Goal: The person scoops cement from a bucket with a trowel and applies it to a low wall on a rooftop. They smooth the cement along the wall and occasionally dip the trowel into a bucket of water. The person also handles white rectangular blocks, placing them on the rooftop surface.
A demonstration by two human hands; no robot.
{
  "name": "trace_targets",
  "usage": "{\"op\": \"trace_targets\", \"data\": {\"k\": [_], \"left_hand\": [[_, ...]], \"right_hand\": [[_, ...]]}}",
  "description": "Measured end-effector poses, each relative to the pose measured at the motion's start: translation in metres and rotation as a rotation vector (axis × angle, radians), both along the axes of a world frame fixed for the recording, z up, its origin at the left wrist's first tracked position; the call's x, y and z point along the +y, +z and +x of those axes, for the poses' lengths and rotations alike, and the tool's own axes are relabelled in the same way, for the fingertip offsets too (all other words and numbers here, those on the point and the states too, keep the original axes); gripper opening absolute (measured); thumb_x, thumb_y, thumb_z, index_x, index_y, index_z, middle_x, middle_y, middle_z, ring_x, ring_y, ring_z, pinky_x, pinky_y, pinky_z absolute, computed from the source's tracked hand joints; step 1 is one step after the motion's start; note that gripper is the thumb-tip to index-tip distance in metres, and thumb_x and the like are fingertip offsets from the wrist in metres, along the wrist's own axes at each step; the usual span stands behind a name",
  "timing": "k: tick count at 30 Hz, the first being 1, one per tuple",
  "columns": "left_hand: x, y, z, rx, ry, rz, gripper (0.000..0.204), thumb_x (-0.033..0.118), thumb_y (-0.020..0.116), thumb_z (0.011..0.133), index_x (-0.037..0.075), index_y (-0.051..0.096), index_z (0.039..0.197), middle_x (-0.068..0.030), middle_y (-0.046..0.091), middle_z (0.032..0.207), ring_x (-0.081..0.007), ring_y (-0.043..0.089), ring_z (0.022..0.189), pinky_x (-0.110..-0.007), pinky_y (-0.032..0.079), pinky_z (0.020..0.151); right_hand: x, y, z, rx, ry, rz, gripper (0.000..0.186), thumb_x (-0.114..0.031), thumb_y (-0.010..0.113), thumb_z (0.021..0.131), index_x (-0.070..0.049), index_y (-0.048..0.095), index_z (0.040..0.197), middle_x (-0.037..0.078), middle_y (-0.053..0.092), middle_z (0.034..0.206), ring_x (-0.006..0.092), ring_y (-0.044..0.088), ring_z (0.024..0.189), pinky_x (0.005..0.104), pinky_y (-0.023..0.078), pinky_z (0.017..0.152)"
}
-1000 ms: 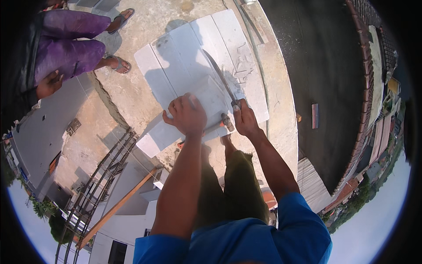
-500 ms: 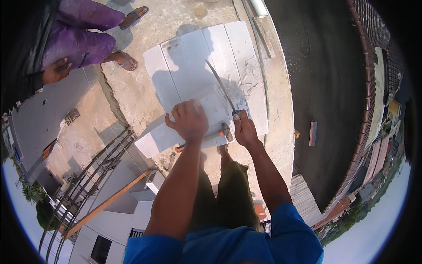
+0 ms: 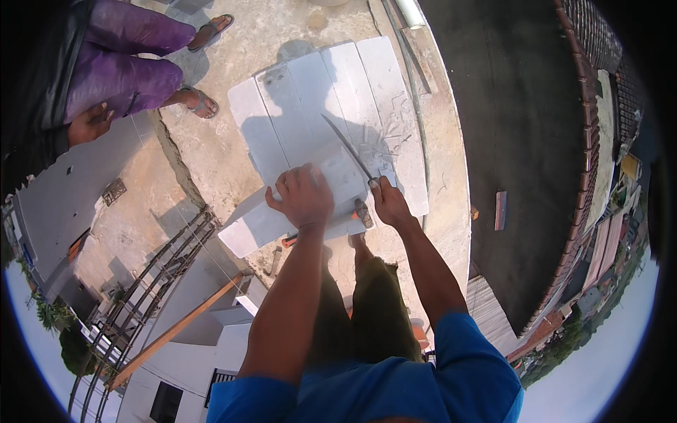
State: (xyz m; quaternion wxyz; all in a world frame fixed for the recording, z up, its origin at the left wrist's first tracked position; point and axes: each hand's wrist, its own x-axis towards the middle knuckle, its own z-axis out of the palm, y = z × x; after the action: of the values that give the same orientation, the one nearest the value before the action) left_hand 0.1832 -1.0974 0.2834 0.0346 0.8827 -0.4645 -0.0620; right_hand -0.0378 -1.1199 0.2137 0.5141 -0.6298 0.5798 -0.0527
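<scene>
My left hand (image 3: 304, 197) lies on top of a pale block (image 3: 342, 168), its fingers spread and slightly bent. My right hand (image 3: 390, 203) is closed round the dark handle of a long, narrow blade (image 3: 344, 143). The blade slants away to the far left, beside the block's far right edge; whether it is a saw or a machete I cannot tell. A hammer (image 3: 362, 213) with an orange handle rests on the near blocks, partly hidden behind my left forearm. Several pale, light-grey blocks (image 3: 374, 67) lie side by side beneath.
Broken chips (image 3: 396, 130) are scattered on the blocks' right side. At the far left stands another person (image 3: 134, 74) in purple trousers and sandals. A raised edge (image 3: 451, 141) borders a lower dark surface (image 3: 525, 141) on the right. Poles (image 3: 151, 264) stand at the left.
The blade's tip has drawn back toward me and swung slightly left. My left hand stays on the block, and the hammer lies where it was.
</scene>
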Motion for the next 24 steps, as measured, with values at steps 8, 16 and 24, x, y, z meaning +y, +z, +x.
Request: {"op": "trace_targets", "data": {"k": [8, 16, 24], "left_hand": [[-0.013, -0.001, 0.002, -0.029, -0.016, -0.022, 0.024, 0.037, 0.057, 0.103, 0.023, 0.069, 0.119, -0.0001, 0.065, 0.12, -0.0245, 0.055, 0.127, -0.063, 0.024, 0.115], [-0.009, -0.001, 0.0, -0.05, -0.014, -0.045, 0.031, 0.039, 0.048, 0.109, 0.02, 0.072, 0.116, -0.0023, 0.066, 0.119, -0.0242, 0.056, 0.124, -0.062, 0.026, 0.113], [-0.013, -0.003, 0.002, -0.025, -0.025, -0.035, 0.031, 0.04, 0.048, 0.108, 0.02, 0.07, 0.119, -0.0018, 0.066, 0.122, -0.0255, 0.054, 0.126, -0.063, 0.025, 0.114]], "right_hand": [[-0.012, 0.009, 0.003, 0.067, 0.05, -0.013, 0.029, -0.028, 0.048, 0.112, 0.001, 0.047, 0.114, 0.033, 0.067, 0.083, 0.057, 0.065, 0.076, 0.0645, 0.048, 0.065], [-0.015, 0.0, 0.003, 0.064, 0.034, 0.056, 0.03, -0.028, 0.047, 0.111, 0.001, 0.051, 0.116, 0.031, 0.068, 0.083, 0.0555, 0.066, 0.081, 0.0615, 0.051, 0.07], [-0.021, -0.007, 0.002, 0.082, 0.021, 0.026, 0.031, -0.029, 0.046, 0.111, 0.001, 0.05, 0.117, 0.029, 0.068, 0.082, 0.0549, 0.066, 0.079, 0.0588, 0.052, 0.07]]}}
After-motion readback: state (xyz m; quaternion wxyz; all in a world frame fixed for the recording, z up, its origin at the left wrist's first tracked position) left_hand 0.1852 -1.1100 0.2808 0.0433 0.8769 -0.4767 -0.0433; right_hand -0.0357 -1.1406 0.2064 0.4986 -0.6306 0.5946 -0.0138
